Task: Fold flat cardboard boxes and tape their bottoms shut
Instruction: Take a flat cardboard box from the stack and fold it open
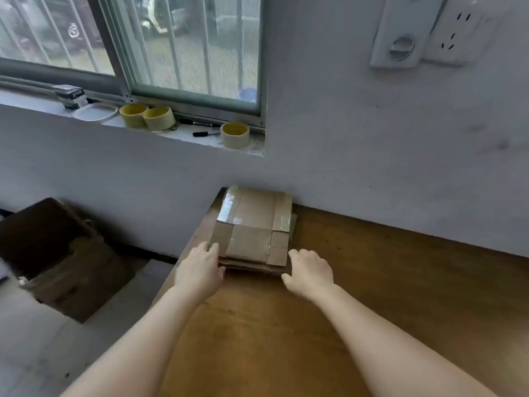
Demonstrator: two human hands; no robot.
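My left hand [200,272] and right hand [309,272], each grip wide and empty, flank the flat box stack [252,233] on the counter [372,282], apparently ready to lift one.

Both hands [199,272] [309,272] flank the flat cardboard stack [252,233].

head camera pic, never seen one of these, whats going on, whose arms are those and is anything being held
The picture comes from a camera worn on a person's head, looking forward and down, so the two bare arms are the wearer's own. On the wooden table, against the wall, lies a stack of flat cardboard boxes with shiny tape across the top one. The left hand touches the stack's near left corner; the right hand is at its near right corner. Both hands are open, gripping nothing yet. On the windowsill sit three tape rolls and two markers. A dark open box stands on the floor to the left.
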